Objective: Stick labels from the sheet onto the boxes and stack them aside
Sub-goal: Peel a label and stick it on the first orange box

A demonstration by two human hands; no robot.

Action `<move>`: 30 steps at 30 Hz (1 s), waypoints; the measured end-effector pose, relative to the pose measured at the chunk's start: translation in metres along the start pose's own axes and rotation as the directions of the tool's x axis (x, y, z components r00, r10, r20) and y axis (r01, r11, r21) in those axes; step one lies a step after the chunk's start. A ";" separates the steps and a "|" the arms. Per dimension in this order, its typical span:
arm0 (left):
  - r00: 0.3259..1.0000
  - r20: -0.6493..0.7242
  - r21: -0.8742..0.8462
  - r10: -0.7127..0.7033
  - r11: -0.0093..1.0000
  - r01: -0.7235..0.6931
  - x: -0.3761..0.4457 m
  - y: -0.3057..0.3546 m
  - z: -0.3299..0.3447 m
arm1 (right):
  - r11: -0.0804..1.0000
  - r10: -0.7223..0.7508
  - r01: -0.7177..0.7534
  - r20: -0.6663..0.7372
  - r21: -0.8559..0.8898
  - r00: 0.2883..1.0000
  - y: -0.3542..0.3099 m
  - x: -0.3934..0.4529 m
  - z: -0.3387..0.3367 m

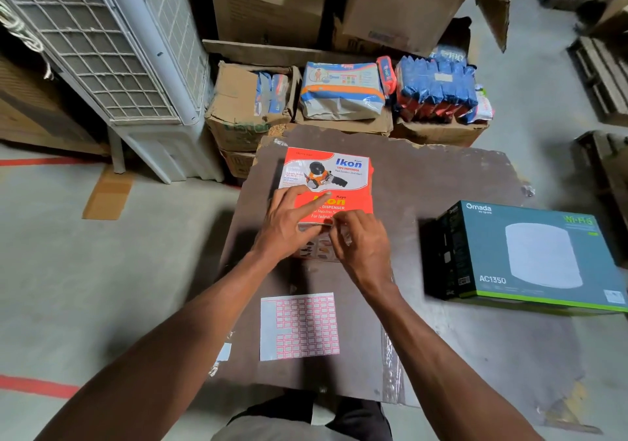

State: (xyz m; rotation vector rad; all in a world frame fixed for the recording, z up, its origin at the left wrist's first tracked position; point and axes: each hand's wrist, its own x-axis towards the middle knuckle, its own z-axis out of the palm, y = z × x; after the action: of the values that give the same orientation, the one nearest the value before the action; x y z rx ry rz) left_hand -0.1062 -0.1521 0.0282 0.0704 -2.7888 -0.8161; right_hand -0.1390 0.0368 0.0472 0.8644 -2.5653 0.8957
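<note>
A red and white tape dispenser box (334,177) lies on the brown board (441,182) in front of me. My left hand (289,223) rests flat on the box's near left part, index finger stretched across the print. My right hand (360,243) pinches at the box's near edge with thumb and forefinger; whether a label sits between them is too small to tell. Below the hands lies the label sheet (299,327), white with rows of small red-framed labels, part of its left side bare. A dark teal Wi-Fi router box (530,257) stands at the right.
Worn cardboard cartons (238,107) with blue, orange and white packets stand beyond the board. A white air cooler (112,50) fills the left. Grey floor with red tape lines (37,386) lies to the left. Pallets (601,80) sit far right.
</note>
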 end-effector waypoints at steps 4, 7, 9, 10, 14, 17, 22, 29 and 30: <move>1.000 0.011 -0.013 -0.012 1.000 0.012 -0.001 0.000 0.000 | 0.990 -0.097 0.096 -0.004 -0.106 0.995 0.002 0.003 0.004; 1.000 0.011 -0.009 -0.015 1.000 0.015 -0.001 0.000 -0.001 | 0.984 -0.122 0.123 0.013 -0.132 0.992 0.003 0.002 0.005; 1.000 0.011 -0.005 -0.018 1.000 0.018 -0.001 0.000 -0.001 | 0.982 -0.127 0.129 0.026 -0.137 0.992 0.004 0.001 0.006; 1.000 0.015 -0.005 -0.019 1.000 0.019 -0.001 0.001 0.000 | 0.982 -0.128 0.131 0.031 -0.137 0.991 0.004 0.000 0.006; 1.000 0.000 0.007 -0.006 1.000 0.006 0.000 0.000 0.000 | 0.983 -0.126 0.128 0.017 -0.132 0.992 0.003 -0.003 0.008; 1.000 -0.017 0.007 0.005 1.000 -0.005 0.000 0.001 0.000 | 0.984 -0.122 0.121 0.000 -0.128 0.993 0.002 -0.003 0.010; 1.000 -0.001 -0.007 -0.004 1.000 0.004 -0.001 0.000 0.000 | 0.985 -0.099 0.100 0.016 -0.141 0.995 0.000 -0.007 0.010; 1.000 0.009 -0.012 -0.011 1.000 0.011 0.001 0.000 -0.001 | 0.994 -0.032 0.041 0.087 -0.103 0.996 0.001 -0.009 0.010; 1.000 0.012 -0.015 -0.013 1.000 0.013 0.001 0.000 -0.001 | 0.996 -0.017 0.025 0.087 -0.087 0.996 0.000 -0.009 0.009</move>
State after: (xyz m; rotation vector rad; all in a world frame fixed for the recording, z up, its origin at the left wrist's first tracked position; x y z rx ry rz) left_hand -0.1073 -0.1531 0.0291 0.0809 -2.7957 -0.8432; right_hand -0.1326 0.0348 0.0363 0.9215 -2.6420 0.7487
